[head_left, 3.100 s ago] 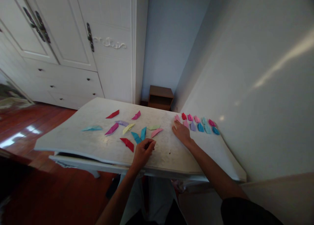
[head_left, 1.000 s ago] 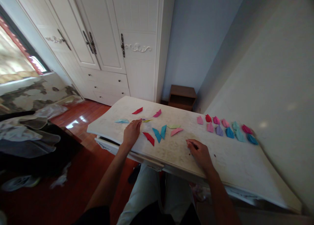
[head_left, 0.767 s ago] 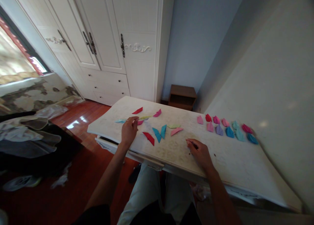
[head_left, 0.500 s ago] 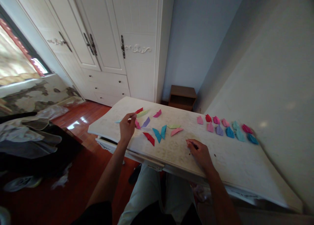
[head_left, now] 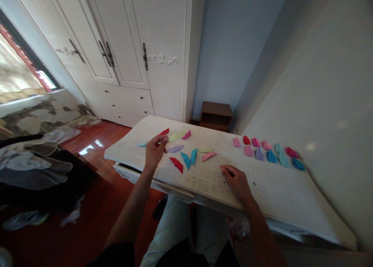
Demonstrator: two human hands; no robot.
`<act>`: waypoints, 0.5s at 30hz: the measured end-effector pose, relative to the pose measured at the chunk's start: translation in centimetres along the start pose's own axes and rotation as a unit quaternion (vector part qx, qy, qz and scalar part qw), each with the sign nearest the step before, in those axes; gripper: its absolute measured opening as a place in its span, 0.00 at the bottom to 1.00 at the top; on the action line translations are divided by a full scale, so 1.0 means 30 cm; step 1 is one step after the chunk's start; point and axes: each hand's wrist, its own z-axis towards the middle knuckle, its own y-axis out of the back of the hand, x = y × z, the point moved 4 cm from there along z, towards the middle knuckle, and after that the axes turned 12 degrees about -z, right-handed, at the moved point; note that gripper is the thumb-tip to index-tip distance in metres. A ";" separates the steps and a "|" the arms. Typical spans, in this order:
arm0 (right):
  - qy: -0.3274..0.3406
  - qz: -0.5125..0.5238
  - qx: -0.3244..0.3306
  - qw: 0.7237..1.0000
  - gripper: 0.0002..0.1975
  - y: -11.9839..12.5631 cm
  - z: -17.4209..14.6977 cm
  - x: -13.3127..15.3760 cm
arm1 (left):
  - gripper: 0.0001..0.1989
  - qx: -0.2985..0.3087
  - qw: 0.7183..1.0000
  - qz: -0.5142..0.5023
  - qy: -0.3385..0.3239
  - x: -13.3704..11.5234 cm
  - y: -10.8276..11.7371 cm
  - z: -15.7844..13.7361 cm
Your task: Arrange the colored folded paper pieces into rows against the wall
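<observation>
Yellow-green folded paper (head_left: 176, 136) sticks out from the fingers of the left hand (head_left: 155, 150). The hand is lifted a little above the white table (head_left: 271, 193), and its fingers are pinched shut on one end of the paper. The paper points away from the hand, toward the far edge of the table.

A purple folded paper (head_left: 175, 148) lies flat just beside the left hand. A red folded paper (head_left: 176, 165) lies a bit nearer to the person. Two blue folded papers (head_left: 189, 159) lie close together next to it. A light green paper (head_left: 206, 150) and a pink paper (head_left: 209, 156) lie more to the middle. Another red paper (head_left: 164, 132) and a dark pink paper (head_left: 187, 135) lie near the far edge. A pale blue paper (head_left: 142, 144) peeks out behind the left hand.

The right hand (head_left: 237, 182) rests on the table near the front edge, well apart from the left hand. Its fingers are curled in, and I cannot tell if it holds anything.

A row of small folded pieces (head_left: 268, 150) in pink, red, purple and blue sits by the wall. A white wardrobe (head_left: 131, 45) stands behind the table, with a small brown stand (head_left: 216, 115) in the corner.
</observation>
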 end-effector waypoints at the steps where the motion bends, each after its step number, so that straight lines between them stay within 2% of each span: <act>1: 0.001 -0.003 -0.002 1.000 0.21 0.001 0.001 0.002 | 0.16 0.011 1.000 -0.018 0.007 -0.007 -0.016 -0.013; 7: 0.016 -0.020 -0.005 1.000 0.19 -0.001 0.006 0.026 | 0.15 0.082 0.990 -0.092 0.066 -0.067 -0.160 -0.120; 12: 0.049 -0.050 -0.013 0.997 0.14 -0.002 0.000 0.055 | 0.13 0.186 0.969 -0.117 0.113 -0.103 -0.340 -0.220; 15: 0.061 -0.105 -0.018 0.992 0.11 -0.008 0.000 0.067 | 0.12 0.249 0.954 -0.115 0.121 -0.102 -0.466 -0.276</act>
